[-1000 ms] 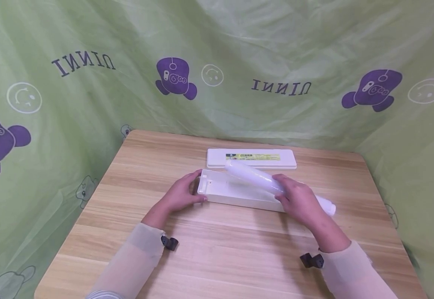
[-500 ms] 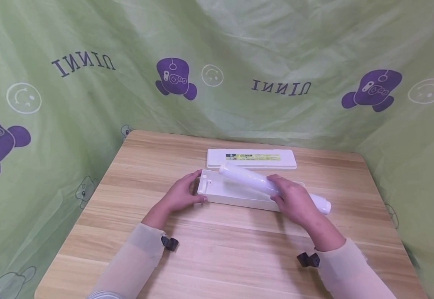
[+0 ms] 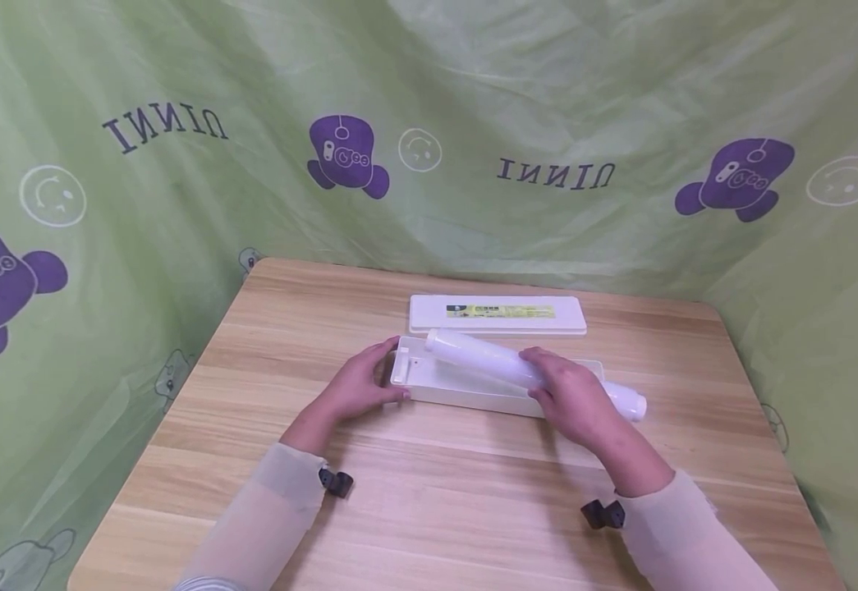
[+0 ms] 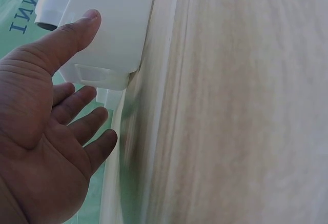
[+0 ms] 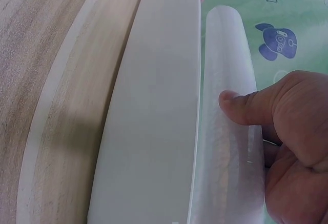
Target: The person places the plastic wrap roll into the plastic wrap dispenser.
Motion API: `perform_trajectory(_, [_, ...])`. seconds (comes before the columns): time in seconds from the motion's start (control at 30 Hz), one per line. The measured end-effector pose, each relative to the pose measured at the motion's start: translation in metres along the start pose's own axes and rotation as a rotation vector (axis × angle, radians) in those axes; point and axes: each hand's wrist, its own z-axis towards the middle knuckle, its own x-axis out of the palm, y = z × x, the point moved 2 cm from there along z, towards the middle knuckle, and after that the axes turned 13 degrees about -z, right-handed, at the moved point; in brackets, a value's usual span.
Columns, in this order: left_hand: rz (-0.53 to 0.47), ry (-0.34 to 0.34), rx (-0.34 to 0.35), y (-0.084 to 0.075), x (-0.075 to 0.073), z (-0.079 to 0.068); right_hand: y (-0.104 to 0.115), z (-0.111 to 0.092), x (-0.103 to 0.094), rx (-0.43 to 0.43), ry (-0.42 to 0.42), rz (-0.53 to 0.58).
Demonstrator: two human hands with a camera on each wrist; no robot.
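In the head view a long white plastic box (image 3: 473,399) lies lidless on the table. My left hand (image 3: 356,381) holds its left end, thumb on the front wall and fingers round the far corner. The left wrist view shows that thumb against the box wall (image 4: 120,34). A roll of plastic wrap (image 3: 484,359) slants over the box, its left end above the opening and its right end beyond the front right corner. My right hand (image 3: 572,400) grips it right of its middle. In the right wrist view the thumb presses the roll (image 5: 225,147), beside the box's long wall.
Behind the box lies a flat white lid (image 3: 497,324) with a yellow-green label. The wooden table (image 3: 429,509) reaches back to a green printed curtain (image 3: 458,230), which also hangs at both sides.
My right hand has carried the roll of plastic wrap leftward, and its left end is now lower over the box. The left hand, box and lid have stayed in place.
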Motion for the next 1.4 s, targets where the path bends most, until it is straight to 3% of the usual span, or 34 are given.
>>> perform_trajectory(1.4, [-0.014,0.003,0.002,-0.002,0.000,0.000,0.012,0.010,0.005,-0.075,0.012,-0.019])
